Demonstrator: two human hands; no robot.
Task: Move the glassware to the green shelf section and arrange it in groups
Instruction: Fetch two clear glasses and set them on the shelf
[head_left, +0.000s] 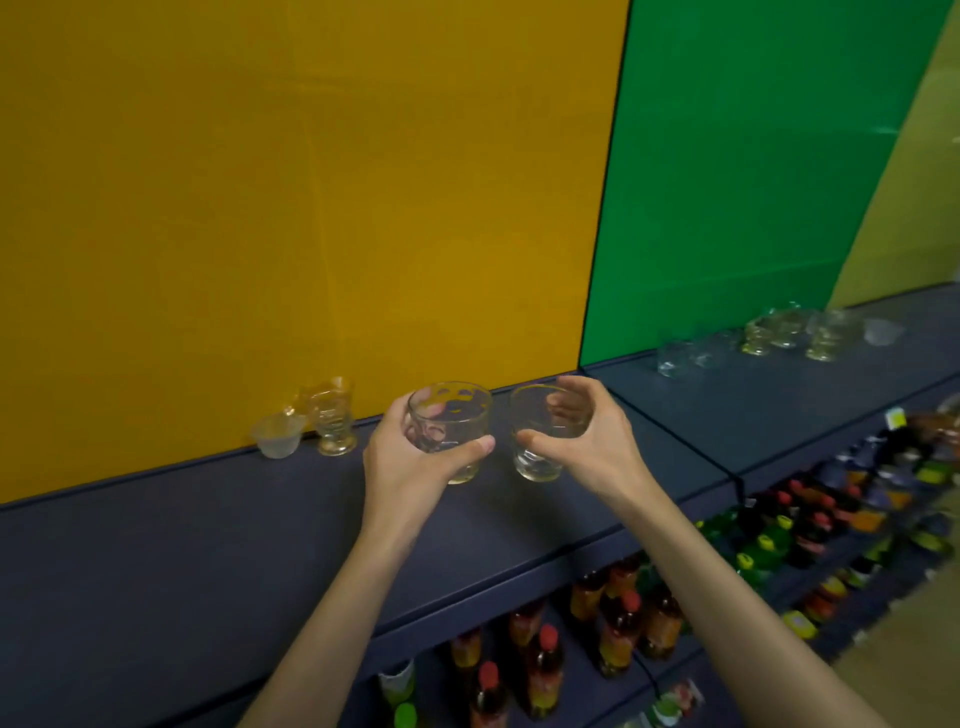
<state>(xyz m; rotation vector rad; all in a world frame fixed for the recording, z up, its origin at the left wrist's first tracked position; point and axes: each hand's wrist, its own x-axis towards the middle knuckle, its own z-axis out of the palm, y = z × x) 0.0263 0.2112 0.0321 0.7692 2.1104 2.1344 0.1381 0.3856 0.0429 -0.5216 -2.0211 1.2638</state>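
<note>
My left hand (410, 457) grips a clear tumbler (451, 431), fingers and thumb curled round it, just above the dark shelf (208, 530) in front of the yellow panel. Beside it my right hand (587, 441) holds a second clear tumbler (537, 441) the same way. Left of them, against the yellow panel, stand a footed glass (335, 421) and a small frosted cup (278, 436). On the shelf before the green panel (753, 182) several clear glasses (691, 353) and footed glasses (789, 332) stand in clusters, with a frosted cup (883, 330) at the far right.
A seam (685, 441) divides the dark shelf between the yellow and green sections. Below the shelf edge, lower shelves hold rows of drink bottles (618, 623) with red and green caps. Floor shows at the bottom right.
</note>
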